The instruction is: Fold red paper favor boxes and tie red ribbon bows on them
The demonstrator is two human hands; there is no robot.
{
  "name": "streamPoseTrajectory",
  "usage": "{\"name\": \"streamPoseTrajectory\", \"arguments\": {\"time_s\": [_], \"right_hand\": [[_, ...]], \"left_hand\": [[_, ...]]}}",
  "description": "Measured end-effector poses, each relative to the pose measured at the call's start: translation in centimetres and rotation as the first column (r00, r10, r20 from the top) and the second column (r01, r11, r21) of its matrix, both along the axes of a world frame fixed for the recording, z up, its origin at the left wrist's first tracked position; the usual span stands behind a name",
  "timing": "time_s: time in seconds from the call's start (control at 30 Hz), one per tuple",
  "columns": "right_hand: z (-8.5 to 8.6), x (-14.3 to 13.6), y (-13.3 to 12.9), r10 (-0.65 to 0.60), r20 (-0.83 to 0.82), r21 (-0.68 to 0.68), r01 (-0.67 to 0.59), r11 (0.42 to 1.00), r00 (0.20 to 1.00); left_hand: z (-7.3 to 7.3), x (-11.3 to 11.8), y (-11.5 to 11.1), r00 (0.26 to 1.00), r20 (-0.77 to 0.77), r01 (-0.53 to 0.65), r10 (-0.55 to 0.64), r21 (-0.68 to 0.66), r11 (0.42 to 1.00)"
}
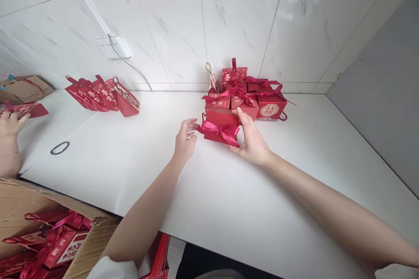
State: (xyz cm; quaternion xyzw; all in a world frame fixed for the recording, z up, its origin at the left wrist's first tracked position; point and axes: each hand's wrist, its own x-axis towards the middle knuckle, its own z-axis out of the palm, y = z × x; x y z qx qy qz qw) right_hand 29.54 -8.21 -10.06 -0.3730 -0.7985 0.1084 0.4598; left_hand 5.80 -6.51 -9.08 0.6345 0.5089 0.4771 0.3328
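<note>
A red gift box with a pink ribbon bow stands on the white table, in front of a cluster of red boxes. My right hand grips its right side, thumb at the top edge and fingers low. Just left of the box is my left hand, fingers apart and holding nothing, its fingertips near the ribbon's end. Behind are a box with a round gold emblem, ribboned red boxes and a tall patterned red box.
At the left, several red pouches lean near the wall beside a red wedge-shaped box. A black ring lies on the table. A cardboard carton holds red boxes at lower left. Another person's hand is at far left.
</note>
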Motion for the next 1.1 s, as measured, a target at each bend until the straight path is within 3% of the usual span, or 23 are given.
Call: {"name": "streamPoseTrajectory", "arguments": {"time_s": [0.13, 0.3, 0.6, 0.8, 0.93, 1.0, 1.1], "right_hand": [[-2.0, -0.7, -0.2, 0.069, -0.016, -0.052, -0.069, 0.996, 0.998], [-2.1, -0.8, -0.4, 0.048, 0.017, -0.033, -0.047, 0.998, 0.999], [-2.8, -0.7, 0.1, -0.028, -0.012, 0.021, 0.028, 0.999, 1.000], [-2.9, -0.9, 0.1, -0.044, -0.068, -0.001, 0.044, 0.999, 0.997], [-2.9, -0.8, 0.0, -0.031, -0.046, -0.025, 0.030, 0.999, 0.998], [-2.8, -0.7, -0.1, -0.014, -0.057, -0.033, 0.012, 0.999, 0.998], [-2.8, -0.6, 0.0, 0.041, -0.079, -0.039, -0.044, 0.998, 0.996]], "left_hand": [[1.0, 0.5, -0.7, 0.993, 0.084, -0.075, 0.079, -0.042, 0.996], [2.6, 1.8, -2.4, 0.997, -0.069, -0.038, 0.037, -0.012, 0.999], [2.9, 1.4, -2.8, 0.982, -0.144, 0.086, -0.121, -0.231, 0.969], [2.5, 1.9, -3.5, 0.948, -0.036, 0.257, -0.315, -0.494, 0.831], [1.5, 0.9, -2.9, 0.899, -0.106, 0.291, -0.425, -0.582, 0.759], [1.5, -0.2, -2.5, 0.891, -0.193, 0.247, -0.412, -0.557, 0.793], [2.2, -1.5, -1.9, 0.926, -0.258, 0.159, -0.276, -0.396, 0.904]]}}
